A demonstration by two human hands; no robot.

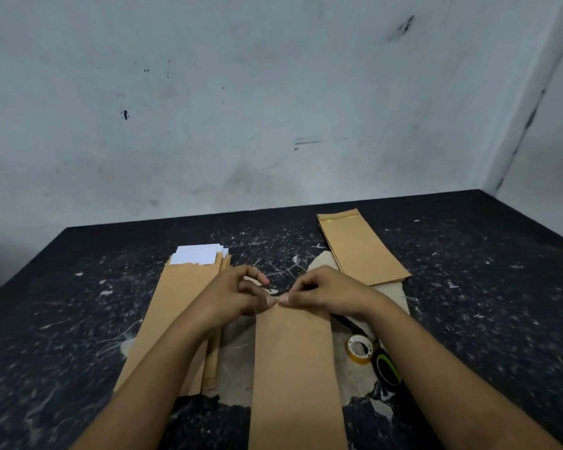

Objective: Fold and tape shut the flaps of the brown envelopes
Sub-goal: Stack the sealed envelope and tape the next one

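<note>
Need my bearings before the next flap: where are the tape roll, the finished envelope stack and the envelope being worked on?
tape roll [359, 349]: head view, on its clear ring.
finished envelope stack [361, 246]: head view, top envelope's middle.
envelope being worked on [294, 368]: head view, mid-body.

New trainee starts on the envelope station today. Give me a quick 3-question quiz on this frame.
1. True or false: both hands, left hand and right hand, pinch the far end of the centre envelope.
2. Which stack shows white paper sticking out? A) left stack B) far right stack
3. Fill in: the tape roll lies to the ___ of the centre envelope.

Key: 1 true; 2 A; 3 right
</note>
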